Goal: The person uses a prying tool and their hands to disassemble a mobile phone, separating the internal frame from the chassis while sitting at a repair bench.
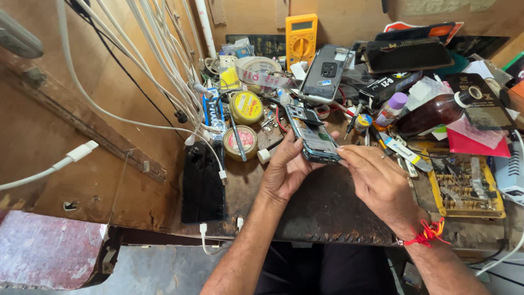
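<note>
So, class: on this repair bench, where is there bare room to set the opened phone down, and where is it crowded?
Bare bench lies below the left hand and right hand, between the black phone lying flat and the yellow parts tray. Behind the opened phone, tins, tape, bottle and meter crowd it.

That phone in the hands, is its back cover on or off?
Off: the phone shows bare circuit boards and inner parts, held by the left hand.

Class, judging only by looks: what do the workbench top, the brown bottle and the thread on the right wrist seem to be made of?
Workbench top: probably wood, worn dark, chipped at the front edge.
Brown bottle: clear amber plastic or glass; its gloss leaves that open.
Wrist thread: red twisted cotton-like cord, frayed ends.
</note>
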